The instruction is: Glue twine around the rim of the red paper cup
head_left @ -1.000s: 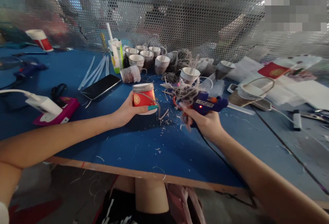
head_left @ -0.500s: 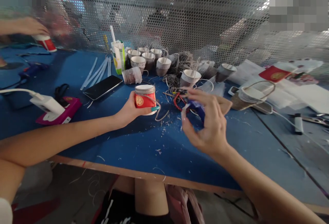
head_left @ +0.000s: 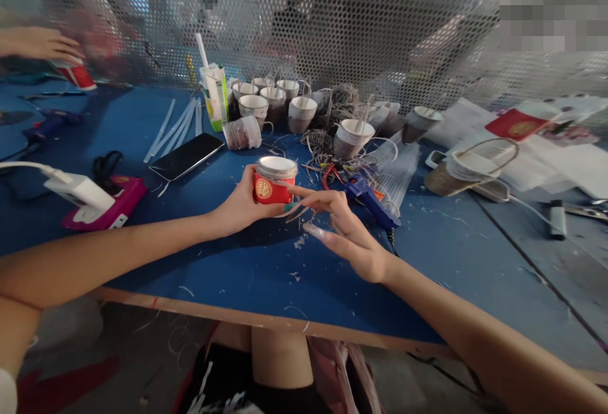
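My left hand [head_left: 242, 205] is wrapped round a red paper cup [head_left: 272, 190] with a gold emblem and grey cord wound below its white rim. The cup is held above the table, mouth up. My right hand [head_left: 349, 230] reaches to the cup's right side, its fingers stretched out and thumb apart. Its fingertips are at the cup's lower right, beside the loose cord end; whether they touch it I cannot tell. A blue glue gun [head_left: 370, 200] lies on the table just beyond my right hand.
Several cord-wrapped cups [head_left: 301, 113] and tangled cord [head_left: 320, 142] stand behind. On the left are a phone [head_left: 187, 156], glue sticks [head_left: 175, 126], a drink carton [head_left: 216, 94] and a pink power strip [head_left: 107, 205]. Another person's hand [head_left: 45, 43] holds a red cup at far left.
My right hand has moved left from the glue gun to the cup, and the gun now lies in plain view. The cup has shifted slightly right in the picture.
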{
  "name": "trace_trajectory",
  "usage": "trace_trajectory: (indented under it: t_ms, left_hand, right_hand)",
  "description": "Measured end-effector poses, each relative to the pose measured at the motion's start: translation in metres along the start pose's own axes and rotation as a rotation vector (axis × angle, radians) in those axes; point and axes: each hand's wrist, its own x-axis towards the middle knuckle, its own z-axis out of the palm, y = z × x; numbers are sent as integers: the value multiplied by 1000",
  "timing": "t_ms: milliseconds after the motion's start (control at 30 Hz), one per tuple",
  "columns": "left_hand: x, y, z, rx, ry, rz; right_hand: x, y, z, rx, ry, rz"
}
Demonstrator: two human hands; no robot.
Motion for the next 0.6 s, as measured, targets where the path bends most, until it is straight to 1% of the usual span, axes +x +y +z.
trace_trajectory:
  t_ms: [67,167,233,300,333,367,467,500,533,600]
  left_hand:
    - [1,-2,-1,-11,1,-3]
    - [2,-4,-1,-43,3,-4]
    - [3,-5,-1,-61,8,-16]
    - [2,-4,-1,-73,9,-33]
    - [2,-4,0,-75,6,-38]
    - [2,-3,0,-77,-1,-39]
    - [0,0,2,-85,-22,-21]
    - [0,1,2,-85,-26,-13]
    - [0,1,2,-80,-26,-6]
    - [0,2,2,-63,-27,1]
  right_hand:
    - [0,5,-1,103,46,11]
    - [0,12,-1,217,192,-4]
    - [0,15,-1,249,306,-45]
    - [0,16,-1,243,361,-75]
    - [0,15,-1,223,352,-73]
    - [0,14,-1,190,316,-63]
    - [0,7,0,72,155,-40]
    - [1,5,0,43,120,-38]
    - [1,3,1,28,102,-31]
    - [2,2,1,53,113,-11]
